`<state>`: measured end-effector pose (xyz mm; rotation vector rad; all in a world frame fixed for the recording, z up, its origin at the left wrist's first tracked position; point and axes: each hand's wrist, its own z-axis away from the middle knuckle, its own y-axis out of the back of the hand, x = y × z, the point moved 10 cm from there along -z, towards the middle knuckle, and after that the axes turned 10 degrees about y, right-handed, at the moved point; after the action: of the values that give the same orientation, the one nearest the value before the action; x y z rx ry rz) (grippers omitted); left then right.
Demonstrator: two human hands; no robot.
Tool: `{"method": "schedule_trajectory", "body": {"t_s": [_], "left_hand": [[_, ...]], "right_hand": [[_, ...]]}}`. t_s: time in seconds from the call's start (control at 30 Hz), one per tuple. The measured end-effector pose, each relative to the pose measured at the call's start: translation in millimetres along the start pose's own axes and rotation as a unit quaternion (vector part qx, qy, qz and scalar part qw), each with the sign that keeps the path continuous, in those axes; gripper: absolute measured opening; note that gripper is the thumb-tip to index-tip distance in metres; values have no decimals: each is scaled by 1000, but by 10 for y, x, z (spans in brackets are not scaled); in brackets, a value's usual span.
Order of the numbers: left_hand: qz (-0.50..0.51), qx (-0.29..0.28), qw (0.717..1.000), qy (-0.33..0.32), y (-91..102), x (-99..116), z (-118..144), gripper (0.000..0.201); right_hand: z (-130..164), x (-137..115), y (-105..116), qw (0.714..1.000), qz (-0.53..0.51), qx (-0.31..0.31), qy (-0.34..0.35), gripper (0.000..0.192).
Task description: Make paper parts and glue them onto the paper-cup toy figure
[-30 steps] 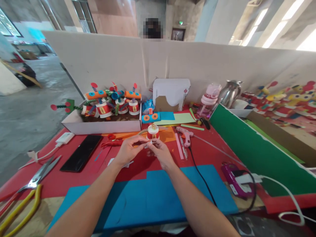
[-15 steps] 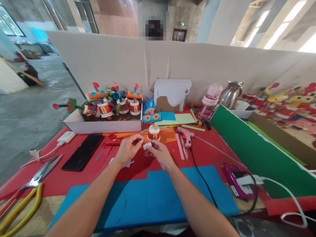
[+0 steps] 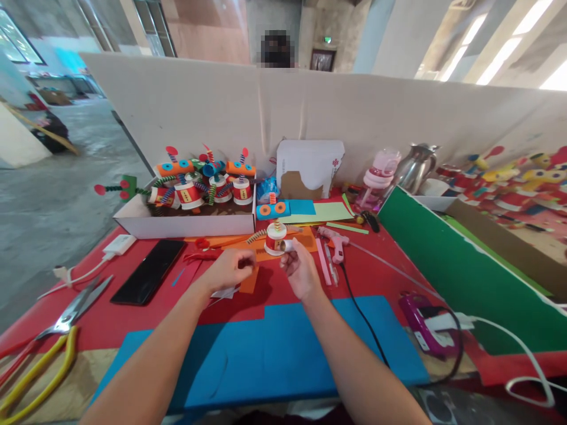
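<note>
Head: white tube (image 3: 287,245) in right fingers (image 3: 302,255)

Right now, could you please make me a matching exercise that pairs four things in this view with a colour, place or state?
Things:
1. small white roll
2. phone
3. glue gun
4. scissors

Descriptions:
A. pink
B. open, at the far left
C. held in the right hand
D. black, lying flat

Pairs: 1-C, 2-D, 3-A, 4-B
</note>
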<state>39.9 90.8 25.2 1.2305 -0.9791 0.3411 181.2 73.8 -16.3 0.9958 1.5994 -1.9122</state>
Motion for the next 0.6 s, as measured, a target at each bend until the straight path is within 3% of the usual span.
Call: {"method": "schedule_trajectory", "body": {"t_s": [0.13,0.27,0.47,0.6], "left_hand": [[-115,-26,993,-16,-107,4,2,15],[-210,9,977,-28,-92,-7,-14,23],[-209,25,974,-89,-101,77,-4,30],[-205,-4,976,-69,-155,69,-5,30]], "right_hand": [[11,97,26,999,-27,17,-44,26],[13,121,29,997,-38,24,-55,27],[30,165,6,995,-31,21,-91,26],[40,150,6,995,-36,33,-90,23]]}}
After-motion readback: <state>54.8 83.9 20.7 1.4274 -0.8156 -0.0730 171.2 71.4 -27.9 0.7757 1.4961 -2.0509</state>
